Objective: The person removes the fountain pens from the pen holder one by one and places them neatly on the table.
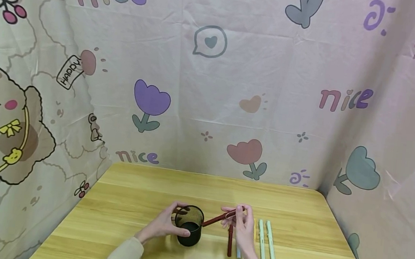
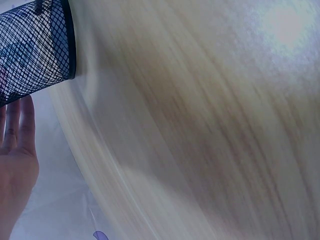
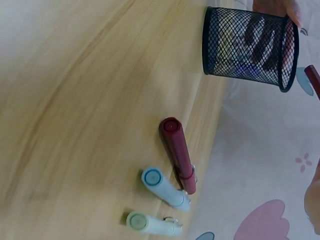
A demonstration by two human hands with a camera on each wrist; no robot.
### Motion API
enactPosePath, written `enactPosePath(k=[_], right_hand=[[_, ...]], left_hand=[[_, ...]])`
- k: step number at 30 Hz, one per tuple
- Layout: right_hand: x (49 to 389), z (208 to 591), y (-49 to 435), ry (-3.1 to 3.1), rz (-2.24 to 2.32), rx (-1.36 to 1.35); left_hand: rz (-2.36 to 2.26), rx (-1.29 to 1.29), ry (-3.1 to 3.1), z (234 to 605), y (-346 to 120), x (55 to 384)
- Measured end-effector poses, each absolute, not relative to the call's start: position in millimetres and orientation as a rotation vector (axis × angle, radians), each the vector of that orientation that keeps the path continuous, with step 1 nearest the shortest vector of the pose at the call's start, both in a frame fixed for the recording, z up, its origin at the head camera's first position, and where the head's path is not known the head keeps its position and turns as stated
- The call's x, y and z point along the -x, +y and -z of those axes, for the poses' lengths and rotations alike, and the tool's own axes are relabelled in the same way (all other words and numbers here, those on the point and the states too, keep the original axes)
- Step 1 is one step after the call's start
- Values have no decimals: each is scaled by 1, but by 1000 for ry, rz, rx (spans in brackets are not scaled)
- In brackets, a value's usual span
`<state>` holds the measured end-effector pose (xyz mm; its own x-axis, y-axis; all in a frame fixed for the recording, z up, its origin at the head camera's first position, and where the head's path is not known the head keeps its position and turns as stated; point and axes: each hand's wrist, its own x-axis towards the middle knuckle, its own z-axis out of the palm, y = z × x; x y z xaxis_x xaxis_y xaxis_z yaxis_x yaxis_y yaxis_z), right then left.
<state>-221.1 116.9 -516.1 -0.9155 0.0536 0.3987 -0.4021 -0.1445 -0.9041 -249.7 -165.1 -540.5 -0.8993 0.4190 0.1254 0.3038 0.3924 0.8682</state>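
A black mesh pen holder (image 1: 190, 229) stands upright on the table, with my left hand (image 1: 167, 222) curved round its side, thumb in front and fingers behind. My right hand (image 1: 243, 226) pinches a dark red pen (image 1: 217, 219) near its clip end; the pen slants down to the left, its lower end right at the holder's rim. The right wrist view shows that pen's tip (image 3: 312, 77) beside the holder's mouth. Below my right hand lie another dark red pen (image 1: 230, 243), a light blue pen (image 1: 239, 252) and, partly hidden, a yellow one (image 1: 255, 229).
Two pale green pens (image 1: 262, 243) lie side by side on the wooden table (image 1: 127, 205), to the right of my right hand. A printed cloth (image 1: 216, 84) hangs behind the table and along both sides.
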Motion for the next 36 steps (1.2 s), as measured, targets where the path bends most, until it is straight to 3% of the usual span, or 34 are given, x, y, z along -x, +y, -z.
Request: enactPosePath(k=[14, 23, 36], right_hand=[[216, 512, 140, -1785, -2227, -311], [216, 520, 156, -1597, -2398, -607], [217, 525, 180, -1454, -2458, -768]], left_hand=[[-1534, -678, 2530, 540, -166, 250], [-1529, -675, 2534, 542, -167, 251], [-1522, -680, 2536, 542, -166, 252]])
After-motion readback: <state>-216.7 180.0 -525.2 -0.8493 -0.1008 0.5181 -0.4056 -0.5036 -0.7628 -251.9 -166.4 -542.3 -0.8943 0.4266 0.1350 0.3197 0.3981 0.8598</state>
